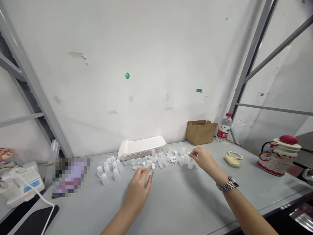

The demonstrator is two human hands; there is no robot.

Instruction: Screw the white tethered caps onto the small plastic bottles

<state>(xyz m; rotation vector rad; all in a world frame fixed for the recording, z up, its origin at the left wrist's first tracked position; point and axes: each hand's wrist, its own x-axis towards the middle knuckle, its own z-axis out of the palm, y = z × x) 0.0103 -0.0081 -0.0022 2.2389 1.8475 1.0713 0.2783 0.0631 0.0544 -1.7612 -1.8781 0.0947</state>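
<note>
My left hand [137, 186] is at the near edge of a pile of small white plastic parts [146, 160]. Thumb and index finger are closed around a small white cap [153, 167]. Further right, my right hand [203, 159] has its fingertips pinched at the top of a group of translucent small bottles [190, 163]. What sits between those fingertips is too small to make out. To the left of the pile stands another group of small capped bottles [104, 179], some with loop-like strips on the caps.
Behind the pile lies a stack of white sheets [144, 145]. At the back right are a cardboard box [199, 133] and a water bottle [224, 129]. A yellow case [232, 161] and a decorated jug [278, 158] stand right; a white device [24, 182] is left.
</note>
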